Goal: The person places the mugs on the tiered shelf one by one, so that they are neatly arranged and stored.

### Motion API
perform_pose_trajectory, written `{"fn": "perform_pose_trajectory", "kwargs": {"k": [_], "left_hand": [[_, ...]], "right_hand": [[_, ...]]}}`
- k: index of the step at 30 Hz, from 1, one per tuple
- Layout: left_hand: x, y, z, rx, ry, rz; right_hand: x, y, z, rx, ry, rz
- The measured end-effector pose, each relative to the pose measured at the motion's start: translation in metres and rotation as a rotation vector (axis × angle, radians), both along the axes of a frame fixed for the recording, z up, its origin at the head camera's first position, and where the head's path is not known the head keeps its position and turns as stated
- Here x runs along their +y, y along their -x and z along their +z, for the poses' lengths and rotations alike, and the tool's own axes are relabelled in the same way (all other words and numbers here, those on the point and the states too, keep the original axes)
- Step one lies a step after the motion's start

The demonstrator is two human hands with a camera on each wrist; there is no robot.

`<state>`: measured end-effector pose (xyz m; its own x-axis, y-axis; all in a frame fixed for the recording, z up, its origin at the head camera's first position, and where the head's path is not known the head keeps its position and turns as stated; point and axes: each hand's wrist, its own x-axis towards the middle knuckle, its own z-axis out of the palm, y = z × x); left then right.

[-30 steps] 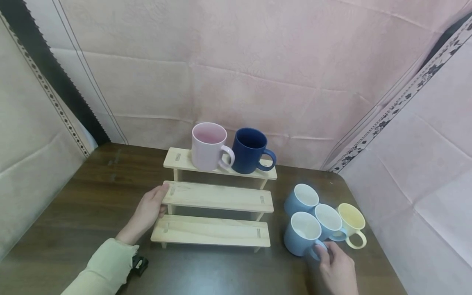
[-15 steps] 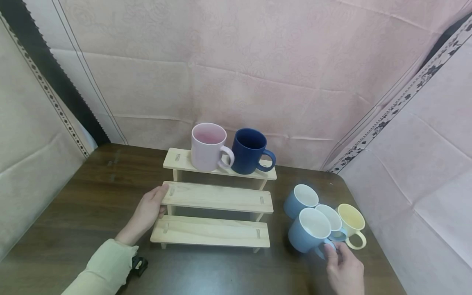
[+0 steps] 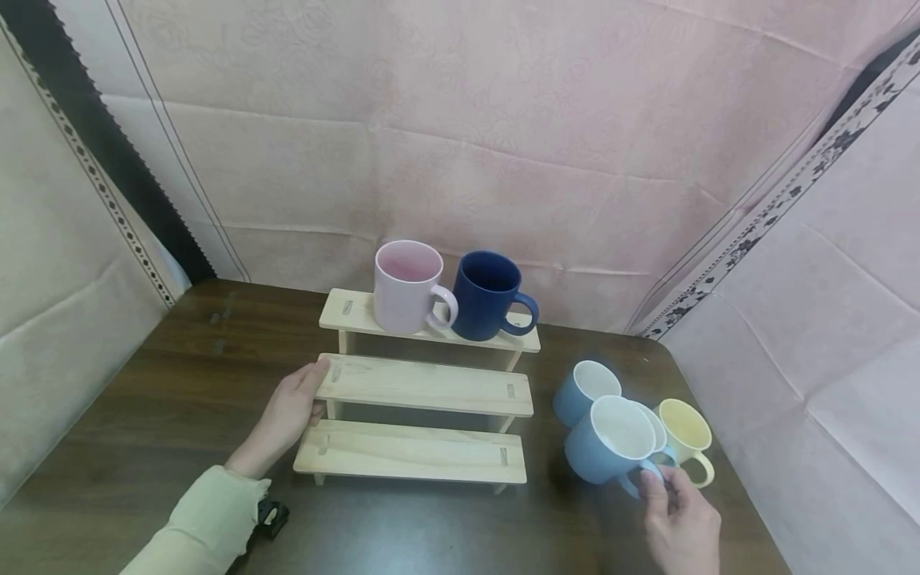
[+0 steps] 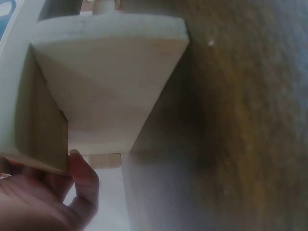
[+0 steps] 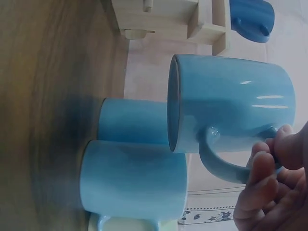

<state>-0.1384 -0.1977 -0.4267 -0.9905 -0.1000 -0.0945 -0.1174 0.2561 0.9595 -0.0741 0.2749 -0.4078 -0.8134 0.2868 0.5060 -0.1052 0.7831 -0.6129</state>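
Blue mug (image 3: 609, 449) hangs clear of the dark wooden table (image 3: 144, 399), held by its handle: the right hand (image 3: 679, 523) pinches that handle between thumb and curled fingers (image 5: 262, 173), with the mug tilted (its white inside faces up and toward the rack). Just below and behind it two more light blue mugs (image 3: 584, 387) stand on the table, and a pale yellow mug (image 3: 686, 435) stands beside them; whether the lifted mug touches any of them is hard to tell. The left hand (image 3: 287, 415) grips the left end of the middle step of a three-step wooden rack (image 3: 424, 387), thumb on top, fingers underneath. On the top step stand a pink mug (image 3: 407, 286) and a navy mug (image 3: 489, 294), close together.
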Motion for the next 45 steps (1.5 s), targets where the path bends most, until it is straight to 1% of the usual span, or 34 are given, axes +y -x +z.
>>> {"fn": "perform_pose_trajectory", "kwargs": {"k": [4, 11, 22, 32, 39, 45], "left_hand": [[-0.001, 0.001, -0.001, -0.005, -0.001, -0.004], [-0.002, 0.000, -0.001, -0.012, -0.002, -0.014], [-0.001, -0.001, 0.002, -0.005, -0.003, -0.019], [0.000, 0.001, 0.001, -0.017, 0.009, -0.024], [-0.001, 0.002, 0.000, -0.017, 0.010, -0.024], [-0.002, 0.001, 0.000, -0.027, 0.016, -0.021]], "right_hand": [[-0.003, 0.000, 0.004, 0.000, 0.002, 0.006], [-0.011, 0.000, 0.009, 0.034, 0.033, 0.059], [-0.021, 0.005, 0.016, 0.109, 0.026, 0.125], [-0.036, 0.012, 0.023, 0.129, 0.013, 0.215], [-0.037, 0.011, 0.026, 0.159, 0.003, 0.217], [-0.040, 0.011, 0.031, 0.157, 0.014, 0.224]]}}
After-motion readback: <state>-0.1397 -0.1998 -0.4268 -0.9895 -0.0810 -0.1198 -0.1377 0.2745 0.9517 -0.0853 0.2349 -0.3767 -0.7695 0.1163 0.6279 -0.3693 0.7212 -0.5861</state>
